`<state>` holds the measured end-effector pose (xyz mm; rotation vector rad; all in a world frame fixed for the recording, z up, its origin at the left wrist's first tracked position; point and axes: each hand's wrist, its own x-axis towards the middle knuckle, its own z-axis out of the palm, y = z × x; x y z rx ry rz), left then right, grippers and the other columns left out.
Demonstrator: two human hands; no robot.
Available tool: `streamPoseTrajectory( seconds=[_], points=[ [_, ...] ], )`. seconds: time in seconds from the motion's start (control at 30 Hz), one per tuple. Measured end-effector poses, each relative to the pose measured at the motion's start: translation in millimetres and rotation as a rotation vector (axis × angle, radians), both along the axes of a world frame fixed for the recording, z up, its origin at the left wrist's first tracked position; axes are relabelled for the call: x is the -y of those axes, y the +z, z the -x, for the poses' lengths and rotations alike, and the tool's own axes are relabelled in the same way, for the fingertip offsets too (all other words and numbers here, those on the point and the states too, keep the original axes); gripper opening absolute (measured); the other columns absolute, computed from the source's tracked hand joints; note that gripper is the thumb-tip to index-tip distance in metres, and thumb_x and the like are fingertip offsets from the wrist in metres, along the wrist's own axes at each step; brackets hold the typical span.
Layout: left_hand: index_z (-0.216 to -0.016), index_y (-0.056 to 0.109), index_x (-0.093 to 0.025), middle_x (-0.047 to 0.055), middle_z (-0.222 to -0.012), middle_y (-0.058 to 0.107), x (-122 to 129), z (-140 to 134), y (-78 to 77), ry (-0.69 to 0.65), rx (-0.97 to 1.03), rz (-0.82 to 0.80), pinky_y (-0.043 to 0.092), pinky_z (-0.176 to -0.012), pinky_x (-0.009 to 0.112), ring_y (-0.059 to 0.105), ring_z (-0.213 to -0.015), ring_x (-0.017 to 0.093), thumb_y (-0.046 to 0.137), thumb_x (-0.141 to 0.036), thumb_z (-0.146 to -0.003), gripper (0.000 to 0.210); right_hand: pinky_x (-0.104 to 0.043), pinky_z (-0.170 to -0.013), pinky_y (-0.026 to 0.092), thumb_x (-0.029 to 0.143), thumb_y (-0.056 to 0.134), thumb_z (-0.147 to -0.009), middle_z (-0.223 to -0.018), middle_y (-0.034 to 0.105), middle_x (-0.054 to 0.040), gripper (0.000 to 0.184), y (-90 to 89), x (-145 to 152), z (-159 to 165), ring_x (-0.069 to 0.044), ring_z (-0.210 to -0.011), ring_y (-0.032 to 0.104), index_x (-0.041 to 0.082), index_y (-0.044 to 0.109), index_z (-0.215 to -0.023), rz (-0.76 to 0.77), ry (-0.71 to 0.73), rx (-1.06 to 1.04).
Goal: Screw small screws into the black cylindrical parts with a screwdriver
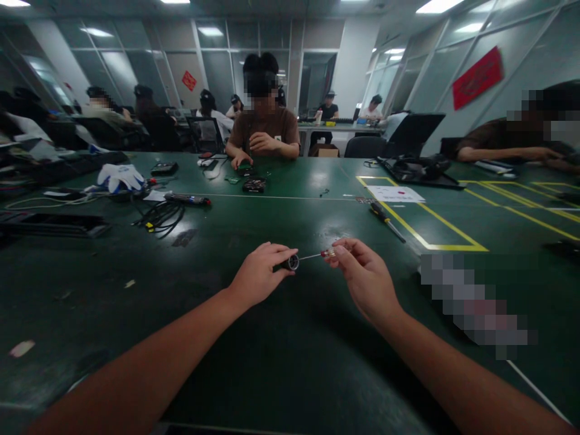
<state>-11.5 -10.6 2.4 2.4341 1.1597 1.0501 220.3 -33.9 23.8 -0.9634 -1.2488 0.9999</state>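
Note:
Between the thumb and fingers of my left hand [260,272] is a small dark round part with a shiny metal rim [293,262], its ring-shaped end turned to the right. My right hand [365,275] pinches the handle of a small screwdriver [327,253], which looks clear with a red end. Its thin shaft points left, and the tip reaches the round part's rim; whether it goes inside I cannot tell. Both hands are just above the green table [272,356].
A yellow-and-black screwdriver [387,221] lies beyond my right hand, beside a paper sheet [396,193] and yellow tape. To the left are black cables [161,214], a pen-like tool [188,199] and white gloves [120,176]. A person [263,130] works opposite with small dark parts.

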Motion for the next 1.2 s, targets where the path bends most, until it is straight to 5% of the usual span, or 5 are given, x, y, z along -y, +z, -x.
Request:
streamPoseTrajectory(
  seconds=[0.33, 0.53, 0.83, 0.97, 1.2],
  points=[
    [-0.130, 0.071, -0.026, 0.006, -0.125, 0.074, 1.0, -1.1, -3.8, -0.024, -0.110, -0.062, 0.042, -0.118, 0.063, 0.069, -0.117, 0.025, 0.075, -0.016, -0.090, 0.041, -0.037, -0.078, 0.053, 0.055, 0.065, -0.095, -0.083, 0.068, -0.0029, 0.034, -2.1, -4.8, -2.8, -0.019, -0.078, 0.064, 0.023, 0.074, -0.100, -0.024, -0.001, 0.143],
    [-0.132, 0.069, -0.026, 0.006, -0.126, 0.074, 1.3, -2.9, 0.5, -0.018, -0.073, -0.073, 0.039, -0.121, 0.063, 0.069, -0.116, 0.024, 0.075, -0.017, -0.091, 0.042, -0.031, -0.063, 0.052, 0.057, 0.077, -0.085, -0.070, 0.057, 0.0014, 0.036, 6.8, -14.8, -11.0, -0.014, -0.062, 0.053, 0.022, 0.071, -0.084, 0.149, 0.012, -0.259],
    [-0.132, 0.069, -0.025, 0.006, -0.125, 0.075, 2.9, -0.6, 5.2, 0.002, -0.001, -0.022, 0.042, -0.119, 0.061, 0.069, -0.117, 0.025, 0.079, -0.018, -0.088, 0.046, -0.036, -0.080, 0.054, 0.053, 0.066, -0.096, -0.090, 0.070, -0.0023, 0.029, -1.5, -5.9, -5.0, -0.018, -0.081, 0.065, 0.025, 0.073, -0.102, -0.053, -0.022, 0.031],
    [-0.131, 0.070, -0.023, 0.007, -0.124, 0.075, 3.0, -1.8, 3.6, -0.007, 0.025, -0.033, 0.055, -0.106, 0.049, 0.069, -0.112, 0.024, 0.081, -0.015, -0.086, 0.047, -0.037, -0.082, 0.053, 0.051, 0.063, -0.099, -0.088, 0.070, -0.0022, 0.028, -2.7, -4.9, -5.4, -0.019, -0.082, 0.066, 0.025, 0.072, -0.105, -0.088, -0.012, 0.104],
    [-0.131, 0.070, -0.021, 0.006, -0.125, 0.074, 2.0, -1.2, 1.8, -0.012, 0.023, 0.004, 0.059, -0.100, 0.041, 0.070, -0.112, 0.022, 0.079, -0.011, -0.086, 0.047, -0.032, -0.065, 0.050, 0.046, 0.069, -0.095, -0.073, 0.066, 0.0012, 0.030, 5.2, -0.3, -4.4, -0.016, -0.066, 0.060, 0.024, 0.072, -0.114, -0.057, 0.100, 0.160]
  ],
)
